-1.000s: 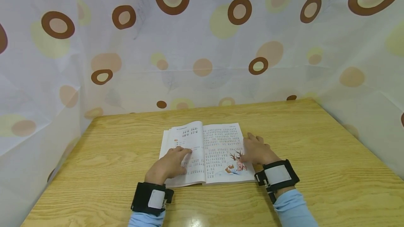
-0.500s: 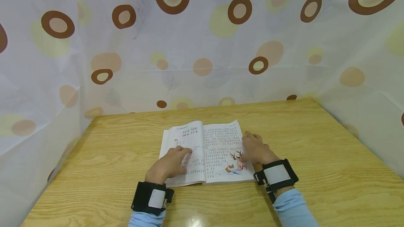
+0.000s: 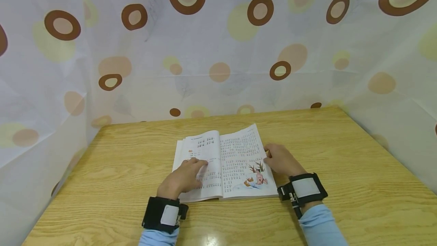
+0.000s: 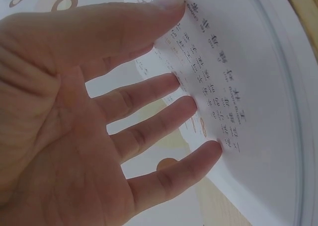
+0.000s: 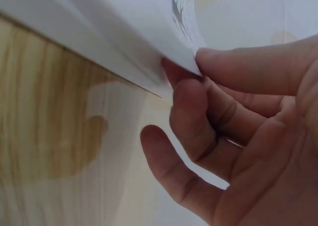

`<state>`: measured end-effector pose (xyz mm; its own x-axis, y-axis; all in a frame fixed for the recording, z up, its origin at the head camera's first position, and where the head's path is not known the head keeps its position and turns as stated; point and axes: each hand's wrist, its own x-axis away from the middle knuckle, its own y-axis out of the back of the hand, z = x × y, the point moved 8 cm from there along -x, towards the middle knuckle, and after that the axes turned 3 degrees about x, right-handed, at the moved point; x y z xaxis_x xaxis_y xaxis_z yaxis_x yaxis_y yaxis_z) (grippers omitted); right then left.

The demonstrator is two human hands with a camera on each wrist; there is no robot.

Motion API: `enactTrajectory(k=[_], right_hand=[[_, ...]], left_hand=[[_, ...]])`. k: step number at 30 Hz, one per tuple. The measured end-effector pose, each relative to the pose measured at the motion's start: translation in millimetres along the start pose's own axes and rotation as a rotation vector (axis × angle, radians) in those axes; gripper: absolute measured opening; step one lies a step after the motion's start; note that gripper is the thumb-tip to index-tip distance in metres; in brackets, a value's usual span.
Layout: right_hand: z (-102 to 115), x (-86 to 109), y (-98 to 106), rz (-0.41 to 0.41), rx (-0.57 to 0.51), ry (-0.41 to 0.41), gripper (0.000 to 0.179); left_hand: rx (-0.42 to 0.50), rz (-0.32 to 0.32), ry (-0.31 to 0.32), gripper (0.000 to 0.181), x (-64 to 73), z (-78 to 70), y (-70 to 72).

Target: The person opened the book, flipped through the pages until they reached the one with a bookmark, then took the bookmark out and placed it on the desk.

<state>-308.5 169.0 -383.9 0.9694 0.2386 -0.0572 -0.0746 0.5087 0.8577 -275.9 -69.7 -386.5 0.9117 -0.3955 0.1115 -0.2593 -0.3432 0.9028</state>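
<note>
An open book (image 3: 205,170) lies on the wooden table, with printed text on both pages. Its right page (image 3: 239,166) carries a coloured drawing near the bottom, and that page's far corner is lifted. My left hand (image 3: 184,175) rests on the left page with fingers spread; in the left wrist view the fingertips (image 4: 211,149) touch the paper. At the right edge of the book is my right hand (image 3: 281,158). The right wrist view shows its thumb and forefinger pinching the page edge (image 5: 184,57), while the other fingers are loosely bent below.
The wooden table (image 3: 136,155) extends around the book on all sides. A white curtain (image 3: 218,48) with brown, peach and yellow circles stands behind and along both sides. Each wrist wears a black strap (image 3: 304,189).
My right hand has slid from on top of the right page to its outer edge and pinches it. The page's far corner has risen. The left hand stays put.
</note>
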Motion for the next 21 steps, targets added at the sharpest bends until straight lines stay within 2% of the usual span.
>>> enactTrajectory(k=[4, 8, 11, 15, 18, 21], right_hand=[[-2.0, 0.0, -0.9, -0.001, -0.012, 0.011, 0.016], [-1.4, -0.1, -1.0, -0.004, 0.0, 0.019, 0.013], [3.7, 0.8, 0.9, -0.002, 0.003, 0.048, 0.019], [22.6, 3.0, 7.4, 0.014, -0.103, 0.137, 0.029], [44.0, 5.1, 7.6, 0.079, -0.193, 0.223, 0.032], [65.5, 9.1, -2.3, 0.187, -0.188, 0.309, 0.034]], left_hand=[[0.001, -0.001, 0.002, 0.058, 0.0, 0.1, 0.1], [0.0, -0.001, 0.001, 0.058, 0.2, 0.3, -0.2], [-0.003, -0.001, -0.002, 0.058, 0.4, 0.2, -0.3], [-0.004, 0.0, -0.004, 0.058, 0.6, 0.0, 0.2], [-0.003, 0.002, -0.003, 0.058, 0.5, 0.1, 0.3], [-0.003, 0.005, -0.002, 0.058, 0.3, 0.3, 0.4]])
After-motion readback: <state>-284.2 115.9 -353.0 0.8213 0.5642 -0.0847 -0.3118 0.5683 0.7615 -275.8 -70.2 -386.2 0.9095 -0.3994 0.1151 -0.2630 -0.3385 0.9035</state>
